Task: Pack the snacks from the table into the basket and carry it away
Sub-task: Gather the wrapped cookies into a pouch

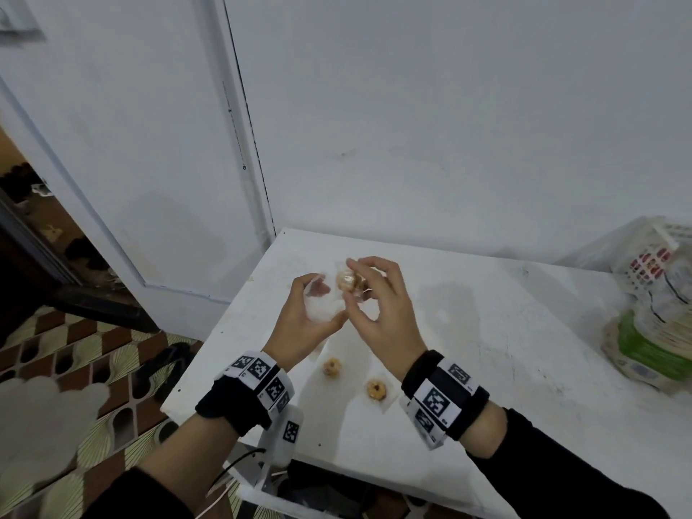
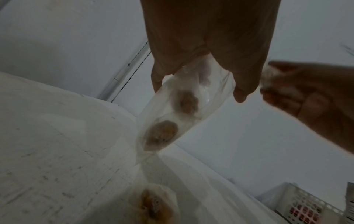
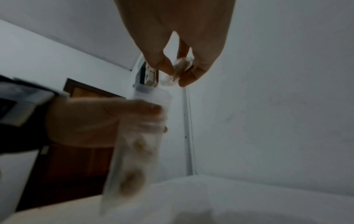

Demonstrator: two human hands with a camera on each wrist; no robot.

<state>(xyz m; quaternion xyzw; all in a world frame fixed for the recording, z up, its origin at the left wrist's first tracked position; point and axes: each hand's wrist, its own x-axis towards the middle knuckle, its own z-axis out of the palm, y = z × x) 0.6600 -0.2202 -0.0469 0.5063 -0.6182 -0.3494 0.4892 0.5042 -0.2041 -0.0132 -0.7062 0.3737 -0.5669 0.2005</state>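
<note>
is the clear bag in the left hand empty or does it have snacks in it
Not empty: the clear bag hanging from the left hand shows two brown snacks through its plastic in the left wrist view.

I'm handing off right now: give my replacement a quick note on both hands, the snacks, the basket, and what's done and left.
Left hand: holds a clear plastic bag above the white table; two round brown snacks show inside.
Right hand: pinches one clear-wrapped round snack beside the bag's top.
On the table: two wrapped round snacks near the front edge.
White perforated basket: far right, already holding packets.
Left: bag these three snacks, load the basket, carry it off.
</note>
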